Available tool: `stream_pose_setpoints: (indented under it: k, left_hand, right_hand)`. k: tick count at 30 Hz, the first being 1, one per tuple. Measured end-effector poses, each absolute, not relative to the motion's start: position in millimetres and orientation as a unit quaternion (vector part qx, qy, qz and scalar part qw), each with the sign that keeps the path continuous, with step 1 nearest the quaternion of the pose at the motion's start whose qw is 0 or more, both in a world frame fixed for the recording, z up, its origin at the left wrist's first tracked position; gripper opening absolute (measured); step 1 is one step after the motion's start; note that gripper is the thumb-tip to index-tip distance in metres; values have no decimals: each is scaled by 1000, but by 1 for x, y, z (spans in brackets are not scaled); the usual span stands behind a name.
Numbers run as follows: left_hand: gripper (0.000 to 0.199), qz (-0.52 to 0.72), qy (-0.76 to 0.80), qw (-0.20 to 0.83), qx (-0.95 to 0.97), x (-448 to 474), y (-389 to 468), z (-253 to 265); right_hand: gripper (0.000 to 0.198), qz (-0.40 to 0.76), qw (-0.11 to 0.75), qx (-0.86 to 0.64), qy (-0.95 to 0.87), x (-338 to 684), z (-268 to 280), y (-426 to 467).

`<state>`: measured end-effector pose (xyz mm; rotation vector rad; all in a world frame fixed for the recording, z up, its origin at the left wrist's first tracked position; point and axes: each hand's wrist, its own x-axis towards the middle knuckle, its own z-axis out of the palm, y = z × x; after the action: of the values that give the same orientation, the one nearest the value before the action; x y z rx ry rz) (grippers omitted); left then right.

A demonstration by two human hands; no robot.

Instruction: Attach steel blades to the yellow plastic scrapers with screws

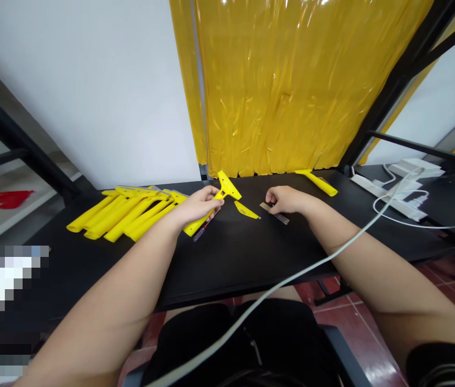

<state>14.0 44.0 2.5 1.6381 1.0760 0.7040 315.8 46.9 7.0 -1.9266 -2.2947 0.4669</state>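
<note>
My left hand (203,205) is closed around the handle of a yellow scraper (229,186), its wide head pointing up and away from me. Under that hand, a screwdriver (200,233) with a dark handle lies on the table. A loose yellow clamp plate (246,210) rests between my hands, with a small screw at its right tip. My right hand (283,199) has its fingers curled down on a flat metal blade (281,217), pinching it near its left end. The blade lies at or just above the tabletop; I cannot tell which.
Several yellow scrapers (125,212) lie in an overlapping row at the left. Another scraper (319,183) lies at the back right. Beyond it are white power strips (389,196) with cables. A white cable (292,277) crosses close before me. Yellow plastic curtain (292,97) hangs behind the black table (235,269).
</note>
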Motion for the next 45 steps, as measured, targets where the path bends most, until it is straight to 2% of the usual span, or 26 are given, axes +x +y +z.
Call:
stream_pose_setpoints:
  k: [3,12,20,23,26,28,31,35,40,45]
  left_hand:
    - [17,271,438,489,705,13,42,5]
    - [21,260,448,462,720,12,41,5]
    - [23,258,447,454,726,12,41,4]
    - [23,256,442,454,730,13,41,5]
    - [21,255,436,452,736,13,39,6]
    - [20,253,433,453,737,13,39,7]
    - [19,250,430,462,734,13,38,8]
    - [20,246,428,475,728,12,39,9]
    - [20,246,426,501,712,13,36,11]
    - [24,243,421,542,686,16,30,15]
  right_hand:
    - [36,140,43,-646,-749,318,12,39]
    - [36,207,-7,-582,-786,319,20,22]
    - [45,298,32,-586,-753,320,12,21]
    - [32,335,54,-557,-758,321,10,24]
    - [15,380,114,-488,-777,320,12,27]
    - [15,383,192,-438,-791,316,16,29]
    - [20,320,306,-372,-816,308,26,30]
    - [22,227,398,-341,-821,297,44,35]
    - [31,317,446,-385,-743,283,50,48]
    - [46,451,511,-372,-629,268,21,57]
